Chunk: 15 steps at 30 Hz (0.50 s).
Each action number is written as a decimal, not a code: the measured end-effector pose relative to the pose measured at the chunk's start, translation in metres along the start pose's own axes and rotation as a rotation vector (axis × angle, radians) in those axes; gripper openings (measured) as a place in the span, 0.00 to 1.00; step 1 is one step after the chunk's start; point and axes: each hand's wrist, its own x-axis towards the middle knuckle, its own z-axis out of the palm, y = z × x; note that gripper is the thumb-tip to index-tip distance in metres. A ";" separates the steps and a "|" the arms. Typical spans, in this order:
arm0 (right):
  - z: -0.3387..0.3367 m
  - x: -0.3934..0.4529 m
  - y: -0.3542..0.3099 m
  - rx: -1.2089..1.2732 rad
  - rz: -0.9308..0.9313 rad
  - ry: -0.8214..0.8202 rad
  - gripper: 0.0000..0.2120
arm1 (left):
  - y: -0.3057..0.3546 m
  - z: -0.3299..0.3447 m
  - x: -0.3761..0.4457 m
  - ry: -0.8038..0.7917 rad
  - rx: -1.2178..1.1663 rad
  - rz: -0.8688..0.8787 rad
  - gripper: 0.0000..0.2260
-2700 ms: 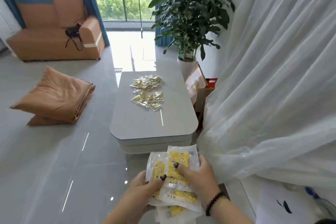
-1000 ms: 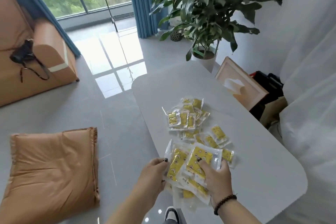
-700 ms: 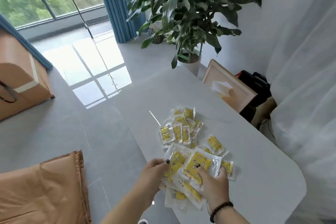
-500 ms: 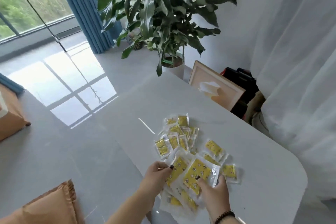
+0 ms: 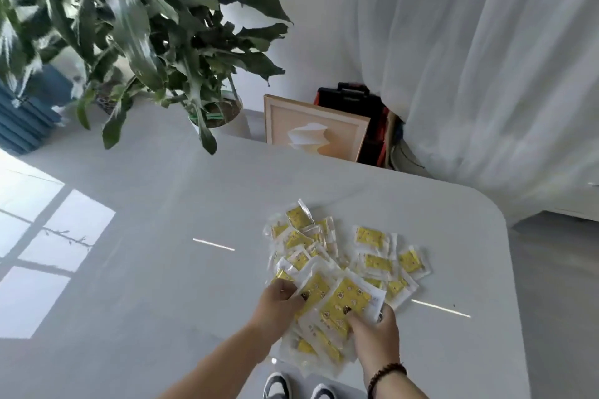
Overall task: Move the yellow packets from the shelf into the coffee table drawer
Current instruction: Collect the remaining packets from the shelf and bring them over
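Head camera view, looking down at a white coffee table [image 5: 194, 269]. Both hands hold a fanned stack of yellow packets [image 5: 340, 304] just above the table's near edge. The left hand [image 5: 275, 308] grips the stack's left side, its thumb curled over the top. The right hand [image 5: 376, 334] grips the right side, with its thumb pressed on the uppermost packet and fingers tucked beneath. A dark beaded bracelet [image 5: 385, 374] circles the right wrist. Just beyond the held stack, more loose packets [image 5: 327, 243] lie scattered on the tabletop. Behind the table stand a leafy potted plant [image 5: 146, 29] and a framed picture [image 5: 314, 129].
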 end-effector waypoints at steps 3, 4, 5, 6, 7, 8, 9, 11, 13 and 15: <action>0.012 0.006 -0.003 0.016 0.019 0.010 0.27 | -0.004 -0.007 0.010 0.012 0.026 0.006 0.05; 0.015 0.010 -0.004 0.020 0.009 0.013 0.26 | -0.006 -0.008 0.015 0.019 0.020 0.007 0.05; 0.020 0.016 -0.004 0.019 0.014 0.015 0.26 | -0.006 -0.009 0.020 0.026 0.010 0.008 0.05; 0.024 0.020 -0.003 0.017 0.017 0.016 0.27 | -0.007 -0.010 0.025 0.034 -0.002 0.011 0.04; 0.031 0.025 0.000 0.017 0.028 0.026 0.27 | -0.010 -0.012 0.033 0.038 -0.014 0.009 0.04; 0.036 0.028 0.000 0.029 0.028 0.035 0.29 | -0.012 -0.013 0.040 0.048 -0.027 0.013 0.04; 0.040 0.033 0.000 0.054 0.037 0.049 0.31 | -0.014 -0.014 0.046 0.057 -0.038 0.015 0.04; 0.051 0.043 0.007 0.116 0.064 0.096 0.34 | -0.024 -0.016 0.064 0.064 -0.024 0.031 0.02; 0.064 0.052 0.015 0.177 0.062 0.136 0.33 | -0.035 -0.020 0.083 0.069 -0.004 0.054 0.01; 0.081 0.060 0.025 0.229 0.106 0.196 0.31 | -0.052 -0.024 0.105 0.066 0.013 0.069 0.02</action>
